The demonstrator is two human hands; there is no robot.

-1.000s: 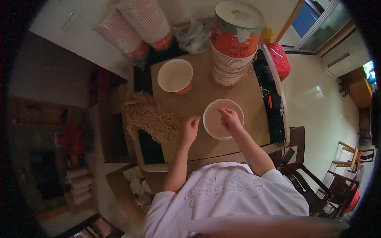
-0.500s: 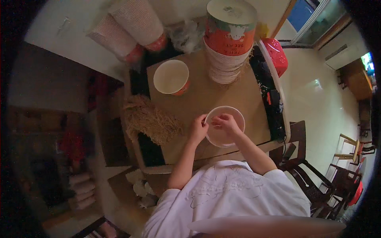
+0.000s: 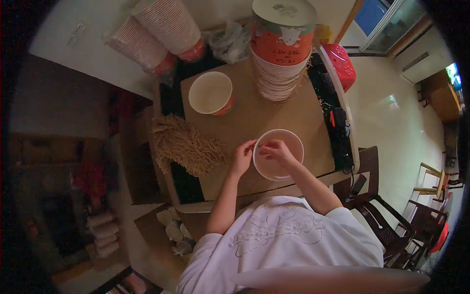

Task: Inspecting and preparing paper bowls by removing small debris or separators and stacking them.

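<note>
A white-lined paper bucket [image 3: 292,143] stands on the brown board in front of me, its mouth facing up. My left hand [image 3: 242,157] is closed at its left rim, fingertips pinched against the outside of the wall. Reaching over the mouth, my right hand [image 3: 277,151] has its fingers bent together at the inner side of that same wall. Whatever its fingertips pinch is too small to make out. To the left lies a bundle of tan twisted cords [image 3: 188,147]. A second paper bucket [image 3: 210,93], orange outside, stands beyond the bundle.
A tall stack of upside-down orange paper buckets [image 3: 281,59] rises at the back. Wrapped stacks of buckets [image 3: 169,29] lean at the back left beside a clear plastic bag [image 3: 229,43]. A red plastic stool [image 3: 339,66] and a dark wooden chair [image 3: 374,206] are right of the table.
My left hand has shifted slightly along the bucket's left rim. The right hand remains inside the mouth with little movement. The whole view has shifted very slightly.
</note>
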